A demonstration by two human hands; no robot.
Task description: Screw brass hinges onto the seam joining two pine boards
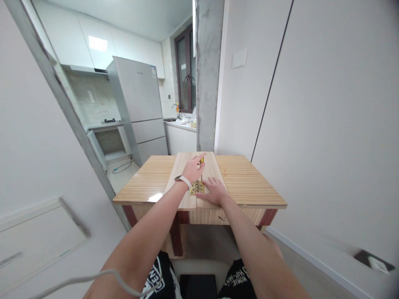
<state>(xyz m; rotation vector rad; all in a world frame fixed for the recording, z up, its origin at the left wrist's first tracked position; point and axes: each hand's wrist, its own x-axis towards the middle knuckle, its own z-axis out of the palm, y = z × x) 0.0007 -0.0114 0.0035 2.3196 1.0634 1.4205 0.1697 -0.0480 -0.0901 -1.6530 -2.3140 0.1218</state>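
Observation:
Two pale wooden boards (183,201) lie side by side on the table, with a brass-coloured hinge (196,188) across their seam near the front. My left hand (192,167), wearing a watch with a light band, is closed around the yellow-and-black handle of what looks like a screwdriver (202,160). Its thin shaft points down toward the hinge's right leaf; the tip is too small to make out. My right hand (214,190) rests flat on the right board with fingers spread, its thumb and fingertips at the hinge's right edge.
The boards lie on a striped wooden table (246,182) with a drawer (215,216) under its front edge. Beyond stand a grey refrigerator (140,91) and a bare concrete pillar (208,83). A white cable (106,272) crosses near my left forearm.

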